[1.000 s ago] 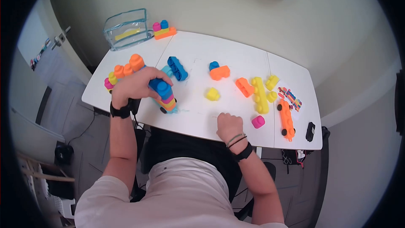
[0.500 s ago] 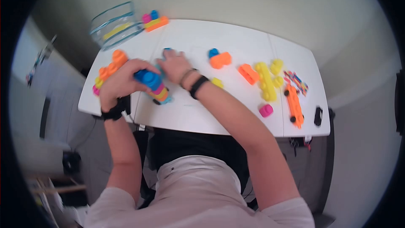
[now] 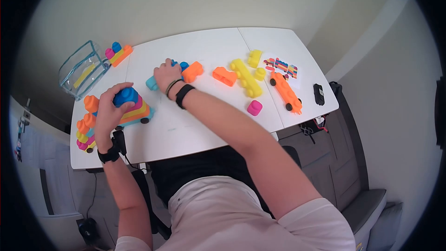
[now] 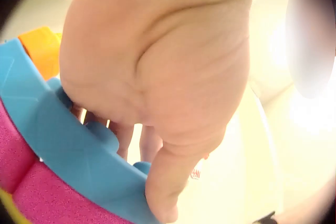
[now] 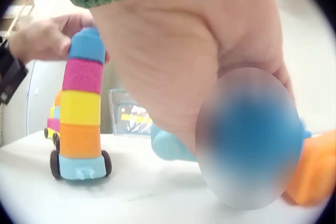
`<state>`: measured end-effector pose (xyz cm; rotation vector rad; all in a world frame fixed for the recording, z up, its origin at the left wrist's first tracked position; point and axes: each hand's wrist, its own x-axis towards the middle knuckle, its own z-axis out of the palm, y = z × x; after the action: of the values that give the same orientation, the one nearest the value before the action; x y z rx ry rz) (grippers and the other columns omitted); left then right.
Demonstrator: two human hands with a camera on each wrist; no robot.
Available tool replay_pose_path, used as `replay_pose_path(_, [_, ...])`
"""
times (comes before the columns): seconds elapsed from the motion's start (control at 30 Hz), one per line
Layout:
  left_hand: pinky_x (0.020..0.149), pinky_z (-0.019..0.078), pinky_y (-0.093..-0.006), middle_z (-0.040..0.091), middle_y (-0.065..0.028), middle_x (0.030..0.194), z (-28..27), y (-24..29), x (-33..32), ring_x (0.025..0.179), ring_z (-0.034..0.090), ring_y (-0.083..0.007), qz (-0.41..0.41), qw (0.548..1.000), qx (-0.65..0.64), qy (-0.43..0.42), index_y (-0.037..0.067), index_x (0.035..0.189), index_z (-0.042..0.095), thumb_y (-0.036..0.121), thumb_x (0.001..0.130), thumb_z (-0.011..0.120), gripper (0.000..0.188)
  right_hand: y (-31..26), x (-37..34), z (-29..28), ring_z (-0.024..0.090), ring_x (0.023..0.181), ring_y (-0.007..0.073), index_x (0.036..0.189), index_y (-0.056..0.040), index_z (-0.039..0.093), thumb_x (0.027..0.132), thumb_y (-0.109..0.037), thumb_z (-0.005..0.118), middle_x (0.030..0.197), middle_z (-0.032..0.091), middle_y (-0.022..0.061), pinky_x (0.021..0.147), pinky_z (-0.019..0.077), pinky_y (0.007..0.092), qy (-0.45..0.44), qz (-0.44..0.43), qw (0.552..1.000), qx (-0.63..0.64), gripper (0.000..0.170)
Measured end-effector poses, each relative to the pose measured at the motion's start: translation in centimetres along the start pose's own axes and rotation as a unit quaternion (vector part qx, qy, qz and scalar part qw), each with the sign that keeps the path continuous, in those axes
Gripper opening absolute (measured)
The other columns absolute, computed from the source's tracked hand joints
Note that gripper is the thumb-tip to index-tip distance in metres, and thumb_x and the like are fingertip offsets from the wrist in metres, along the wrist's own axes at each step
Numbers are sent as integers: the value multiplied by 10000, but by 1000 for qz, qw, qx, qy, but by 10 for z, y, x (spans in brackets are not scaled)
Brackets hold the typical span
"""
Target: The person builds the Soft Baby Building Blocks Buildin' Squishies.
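Observation:
My left hand (image 3: 111, 107) grips the blue block (image 3: 126, 95) on top of a block stack, its thumb lying along the block's side in the left wrist view. Below that block come pink, yellow and orange layers (image 5: 81, 107) on a light blue wheeled base (image 5: 82, 167), upright on the table. Farther back, my right hand (image 3: 167, 75) has its fingers curled down over another blue block (image 3: 174, 62), mostly hidden by the hand and blurred in the right wrist view. Left of that hand lies a light blue block (image 3: 152, 82); an orange block (image 3: 193, 71) is close on its right.
Block train cars (image 3: 86, 130) stand at the table's left edge. Behind them are a clear zip bag (image 3: 83, 70) and a small block build (image 3: 119, 55). Orange (image 3: 224, 76), yellow (image 3: 246, 79) and pink (image 3: 254, 107) blocks, an orange wheeled base (image 3: 285, 94) and a picture card (image 3: 283, 68) lie rightward.
My right hand has gone from the table's front edge to the blue block at the back. The left hand stays on the stack, whose heading has turned in the shifted head view.

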<state>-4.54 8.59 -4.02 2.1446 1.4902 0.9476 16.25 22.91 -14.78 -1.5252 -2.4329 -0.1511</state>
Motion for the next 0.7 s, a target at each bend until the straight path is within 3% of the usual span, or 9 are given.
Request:
replay_pose_path(0.03, [1030, 558, -391, 769, -113, 1243, 6, 0, 3, 1108, 706, -292, 3, 1000, -2, -1, 134, 1332, 755, 22, 786, 921, 581, 18, -4, -1, 570, 1365, 394, 1292, -91, 724, 943, -161, 715, 1238, 746, 148, 906, 589, 584, 20, -23, 999, 30, 357])
replay_pose_path(0.1, [1032, 548, -411, 766, -125, 1233, 19, 6, 9, 1102, 702, -326, -1, 995, 69, 67, 140, 1367, 738, 45, 816, 903, 583, 43, -27, -68, 620, 1309, 395, 1322, -81, 698, 911, -152, 739, 1256, 740, 157, 975, 580, 533, -8, -41, 997, 64, 419])
replay_pose_path(0.23, [1037, 553, -422, 769, -151, 1228, 35, 13, 15, 1112, 704, -349, 21, 987, 130, 87, 137, 1398, 727, 38, 842, 876, 584, 104, -93, -148, 735, 1149, 382, 1331, -54, 690, 911, -209, 779, 1228, 769, 194, 987, 589, 483, 110, 20, 986, 127, 456])
replay_pose_path(0.33, [1059, 495, -454, 748, -121, 1238, 45, 16, 17, 1132, 670, -342, 73, 982, 143, 103, 156, 1388, 719, 80, 845, 889, 574, 165, -174, -180, 759, 1101, 374, 1270, -80, 742, 917, -266, 803, 1168, 783, 215, 935, 606, 485, 83, 197, 975, 66, 403])
replay_pose_path(0.4, [1066, 491, -462, 748, -107, 1261, 45, 13, 19, 1154, 667, -342, 90, 981, 149, 89, 157, 1396, 710, 82, 854, 883, 574, 245, -236, -136, 763, 1103, 375, 1265, -64, 735, 889, -354, 834, 1215, 777, 196, 931, 599, 513, 128, 252, 959, 3, 485])
replay_pose_path(0.43, [1066, 491, -462, 748, -107, 1261, 44, 11, 20, 1154, 667, -342, 84, 980, 152, 94, 157, 1396, 710, 82, 854, 883, 574, 244, -252, -166, 766, 1130, 371, 1263, -74, 744, 834, -383, 864, 1279, 765, 201, 950, 608, 510, -71, 353, 932, -45, 542])
replay_pose_path(0.5, [1111, 488, -474, 743, -118, 1320, 45, 11, 23, 1231, 660, -356, 88, 987, 103, 82, 148, 1399, 705, 72, 861, 872, 568, 277, -295, -156, 766, 1152, 376, 1240, -84, 760, 778, -396, 880, 1275, 768, 202, 968, 618, 489, -217, 409, 882, -86, 571])
replay_pose_path(0.53, [1188, 464, -482, 716, -119, 1428, 43, 19, 24, 1344, 638, -358, 73, 994, 30, 78, 139, 1404, 698, 62, 872, 859, 561, 287, -312, -152, 766, 1152, 376, 1240, -84, 760, 778, -396, 880, 1275, 768, 202, 968, 618, 489, -217, 411, 881, -88, 571])
replay_pose_path(0.7, [1190, 491, -461, 677, -111, 1517, 34, 42, 25, 1412, 627, -342, 94, 975, 72, 190, 128, 1396, 699, 58, 878, 854, 546, 305, -348, -166, 763, 1140, 407, 1290, -61, 749, 736, -326, 889, 1202, 789, 218, 995, 617, 499, -68, 411, 909, 3, 630])
